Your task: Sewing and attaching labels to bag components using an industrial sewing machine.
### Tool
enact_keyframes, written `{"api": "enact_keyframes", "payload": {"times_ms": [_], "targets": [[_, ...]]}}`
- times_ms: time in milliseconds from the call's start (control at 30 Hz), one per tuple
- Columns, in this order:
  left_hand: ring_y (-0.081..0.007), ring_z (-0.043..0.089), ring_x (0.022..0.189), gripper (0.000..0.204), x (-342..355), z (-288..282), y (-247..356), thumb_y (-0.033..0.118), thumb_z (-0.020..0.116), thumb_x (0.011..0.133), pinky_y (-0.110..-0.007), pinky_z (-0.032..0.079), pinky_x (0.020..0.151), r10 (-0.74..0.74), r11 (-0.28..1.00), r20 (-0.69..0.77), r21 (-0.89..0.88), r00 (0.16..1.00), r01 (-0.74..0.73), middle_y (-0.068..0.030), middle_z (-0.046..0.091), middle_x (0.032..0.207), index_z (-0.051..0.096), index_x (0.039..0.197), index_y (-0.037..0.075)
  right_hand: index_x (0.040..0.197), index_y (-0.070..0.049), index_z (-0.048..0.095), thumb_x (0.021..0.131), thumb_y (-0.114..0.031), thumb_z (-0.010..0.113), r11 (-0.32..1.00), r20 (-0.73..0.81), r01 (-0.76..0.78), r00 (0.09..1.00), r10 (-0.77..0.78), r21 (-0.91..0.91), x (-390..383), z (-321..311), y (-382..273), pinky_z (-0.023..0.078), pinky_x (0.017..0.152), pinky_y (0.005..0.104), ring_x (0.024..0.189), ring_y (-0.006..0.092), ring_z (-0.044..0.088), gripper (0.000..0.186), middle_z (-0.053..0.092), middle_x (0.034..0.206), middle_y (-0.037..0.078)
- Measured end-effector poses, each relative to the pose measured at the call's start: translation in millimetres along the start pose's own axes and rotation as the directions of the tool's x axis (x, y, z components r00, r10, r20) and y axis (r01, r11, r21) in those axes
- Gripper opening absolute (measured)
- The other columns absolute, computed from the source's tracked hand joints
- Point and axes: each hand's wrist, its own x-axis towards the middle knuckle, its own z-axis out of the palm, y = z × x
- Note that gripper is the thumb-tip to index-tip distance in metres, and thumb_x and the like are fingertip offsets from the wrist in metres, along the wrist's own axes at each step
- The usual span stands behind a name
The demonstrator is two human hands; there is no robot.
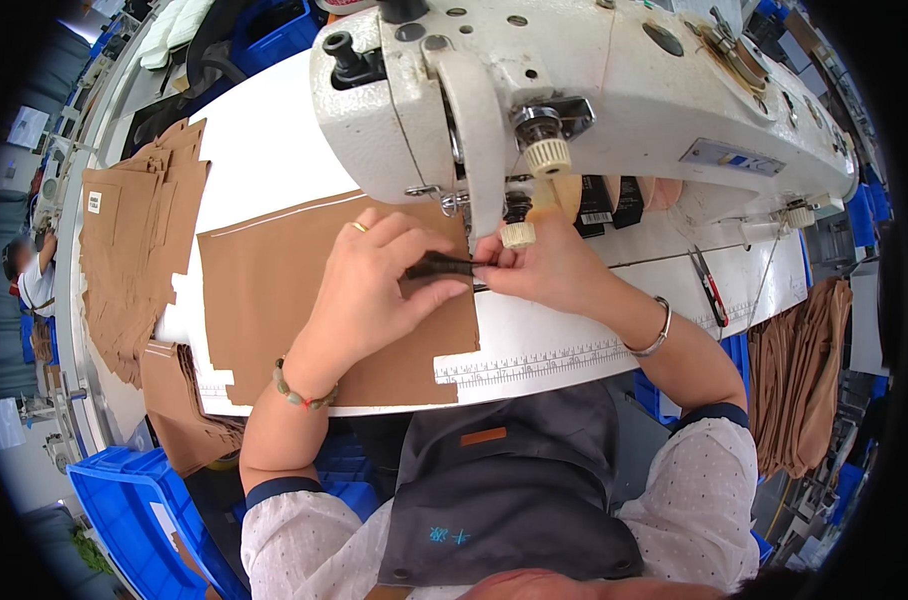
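Close to the needle area of the white sewing machine, both my hands grip a small dark strip that looks folded; its exact kind I cannot make out. My left hand pinches its left end between thumb and fingers. At the strip's right end, the thumb and fingertips of my right hand close on it. Below the hands a flat brown fabric panel lies on the white table, with a pale line along its far edge. The machine's front parts partly hide my right fingers.
Stacked brown cut pieces lie at the left, with more folded brown fabric at the table's edge. Red-and-black thread snips rest at the right. Brown panels hang at far right. A blue crate stands lower left; a person sits beyond.
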Motion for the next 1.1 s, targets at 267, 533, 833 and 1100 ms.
{"api": "enact_keyframes", "payload": {"times_ms": [267,533,833,1100], "targets": [[-0.0206,0.052,0.075,0.011,-10.8,-19.8,12.5,0.012,0.083,0.076,-0.034,0.038,0.081,-0.027,0.999,0.230,-0.023,0.973,0.033,0.0009,0.059,0.070,0.072,0.079,0.012,0.088,0.000,0.070,0.079,-0.014,0.079,0.998,0.253,0.058,0.965,-0.065,0.035,-11.6,0.7,-19.8,0.050,0.058,0.0281,0.063,0.0150,0.065,0.018,0.068,0.073,0.007],[-0.0165,0.060,0.086,0.012,-42.3,-67.6,37.3,0.013,0.082,0.078,-0.043,0.033,0.100,-0.108,0.987,0.286,-0.082,0.952,0.136,0.0054,0.065,0.078,0.071,0.080,0.016,0.085,-0.003,0.067,0.074,-0.017,0.072,0.125,0.613,0.809,0.526,-0.589,-0.574,-32.6,20.7,-17.4,0.048,0.059,0.0256,0.086,0.0162,0.061,0.018,0.064,0.085,0.004],[-0.0155,0.062,0.087,0.012,-61.3,-44.2,63.6,0.014,0.082,0.081,-0.041,0.033,0.103,0.102,0.923,0.437,-0.376,0.893,0.079,0.0047,0.065,0.081,0.071,0.084,0.016,0.072,-0.010,0.059,0.070,-0.018,0.067,0.262,0.368,0.787,0.518,-0.772,-0.558,-21.3,32.4,-1.9,0.046,0.052,0.0293,0.067,0.0155,0.056,0.011,0.052,0.072,0.000],[-0.0157,0.060,0.085,0.010,-66.6,-6.9,67.7,0.013,0.079,0.084,-0.040,0.034,0.099,0.210,0.859,0.506,-0.505,0.837,0.090,0.0050,0.065,0.081,0.069,0.084,0.015,0.085,-0.011,0.067,0.088,-0.014,0.067,0.659,0.338,0.698,0.714,-0.613,-0.280,-7.4,21.0,8.6,0.053,0.060,0.0345,0.076,0.0213,0.065,0.005,0.059,0.078,0.004]]}}
